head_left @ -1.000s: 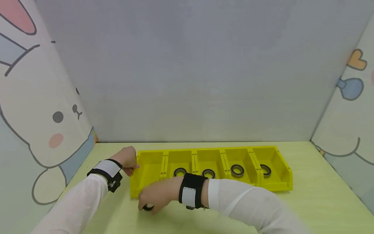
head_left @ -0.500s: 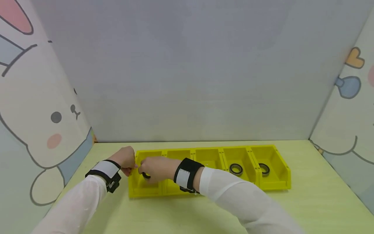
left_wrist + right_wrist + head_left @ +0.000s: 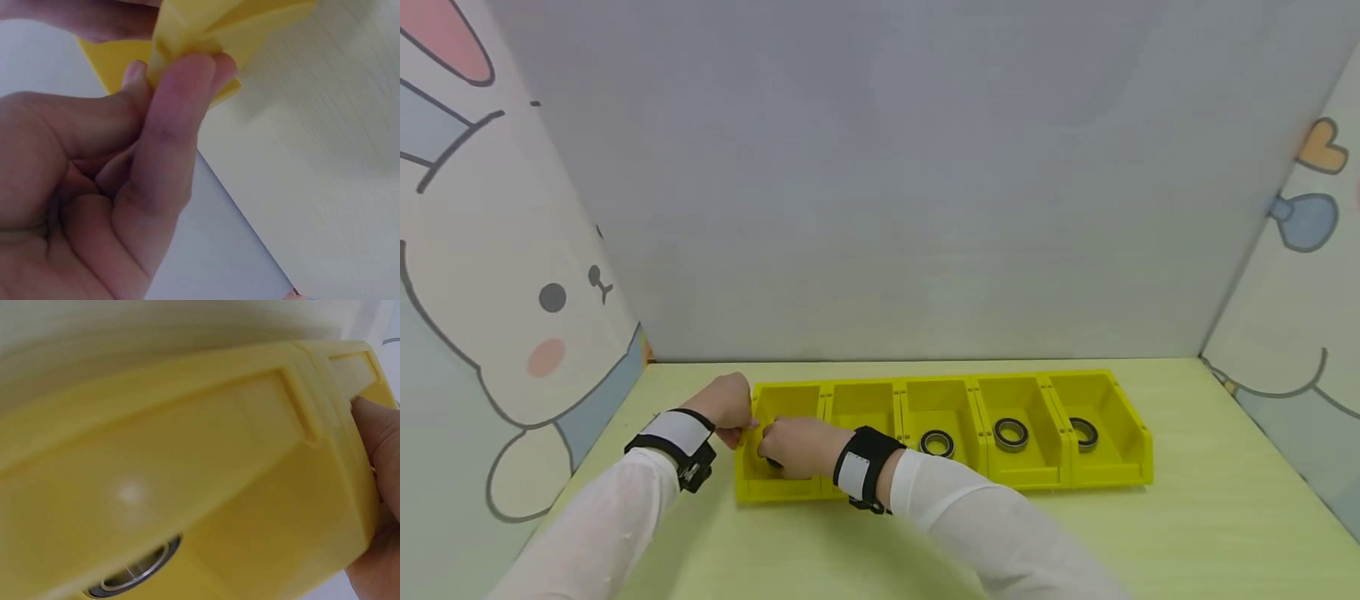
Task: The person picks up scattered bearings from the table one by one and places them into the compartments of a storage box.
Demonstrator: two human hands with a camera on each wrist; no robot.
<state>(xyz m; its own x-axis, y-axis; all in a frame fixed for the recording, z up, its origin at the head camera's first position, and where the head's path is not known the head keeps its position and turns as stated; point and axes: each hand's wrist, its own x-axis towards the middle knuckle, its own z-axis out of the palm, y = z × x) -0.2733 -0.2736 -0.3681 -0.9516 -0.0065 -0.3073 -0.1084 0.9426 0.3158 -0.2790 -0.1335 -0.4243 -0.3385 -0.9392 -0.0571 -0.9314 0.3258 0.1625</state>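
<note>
A row of joined yellow bins (image 3: 936,402) stands on the table. My left hand (image 3: 730,407) pinches the side wall of the leftmost bin (image 3: 786,397); in the left wrist view, thumb and fingers close on that yellow edge (image 3: 194,28). Inside the same bin, my right hand (image 3: 801,446) holds a ball bearing (image 3: 773,462), mostly covered by the fingers. In the right wrist view the right hand (image 3: 381,456) reaches over a bin wall, its fingertips hidden. Another bearing (image 3: 172,550) lies in the neighbouring bin there, partly behind the front lip.
Single black-rimmed bearings lie in the middle bin (image 3: 937,443), the fourth bin (image 3: 1011,434) and the rightmost bin (image 3: 1082,434). Behind the table (image 3: 1217,500) rises a grey wall (image 3: 880,208). Panels with cartoon drawings flank both sides.
My right hand has carried the bearing from the table in front of the bins up and over into the leftmost bin, then lower. The left hand keeps its grip on the bin wall.
</note>
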